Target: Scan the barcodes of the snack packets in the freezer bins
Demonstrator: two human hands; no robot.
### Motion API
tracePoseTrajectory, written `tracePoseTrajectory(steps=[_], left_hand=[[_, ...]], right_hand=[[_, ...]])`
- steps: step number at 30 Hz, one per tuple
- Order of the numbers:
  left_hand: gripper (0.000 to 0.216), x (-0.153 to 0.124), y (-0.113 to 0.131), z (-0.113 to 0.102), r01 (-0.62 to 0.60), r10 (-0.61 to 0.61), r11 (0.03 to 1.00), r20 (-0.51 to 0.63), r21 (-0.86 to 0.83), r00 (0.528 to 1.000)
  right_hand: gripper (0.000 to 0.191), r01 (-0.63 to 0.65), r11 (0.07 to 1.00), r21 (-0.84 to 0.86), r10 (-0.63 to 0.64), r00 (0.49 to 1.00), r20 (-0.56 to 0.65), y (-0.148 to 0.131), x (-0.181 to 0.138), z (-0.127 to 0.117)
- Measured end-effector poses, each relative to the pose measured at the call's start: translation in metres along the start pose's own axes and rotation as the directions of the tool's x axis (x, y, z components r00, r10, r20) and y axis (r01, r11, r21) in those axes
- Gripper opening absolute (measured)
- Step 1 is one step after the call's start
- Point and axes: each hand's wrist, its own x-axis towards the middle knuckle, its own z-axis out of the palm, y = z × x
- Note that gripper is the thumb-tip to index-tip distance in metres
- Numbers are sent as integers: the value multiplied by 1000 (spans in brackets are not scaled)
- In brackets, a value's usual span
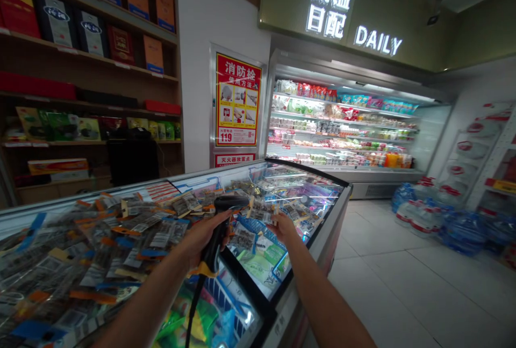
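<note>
My left hand (207, 236) is wrapped round the grip of a black barcode scanner (216, 240) with a yellow-orange base and a dark cable hanging down. The scanner's head points right, toward a small clear packet with a printed label (261, 211). That packet is pinched by its right edge in my right hand (282, 227), just right of the scanner head. Below it, another packet with a blue top (244, 238) lies on the freezer glass. To the left spreads a heap of similar packets (149, 235) with orange, blue and tan strips.
The chest freezer (278, 313) with a glass top stands before me, with bagged goods inside. Behind are a lit refrigerated display (322, 128), a fire-hydrant poster (237, 100) and shelves of boxes (121, 47). Large water bottles (463, 232) stand on the tiled floor (382, 278) at right.
</note>
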Motion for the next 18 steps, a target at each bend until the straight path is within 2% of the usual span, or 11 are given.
tracePoseTrajectory(steps=[3,7,12,18], left_hand=[[26,3,-4,3,22,-21,999,47,-24,999],[26,3,-7,10,45,-43,998,52,-43,998],[24,2,-11,18,79,-72,994,105,-69,992],[23,1,-11,22,103,-90,988,112,-117,990]], right_hand=[[22,10,988,154,-12,1000,13,-2,0,-2],[22,5,959,282,-7,1000,7,-3,2,-4],[20,-19,942,334,28,999,-25,2,11,-8],[23,-27,940,340,43,998,-39,6,18,-9]])
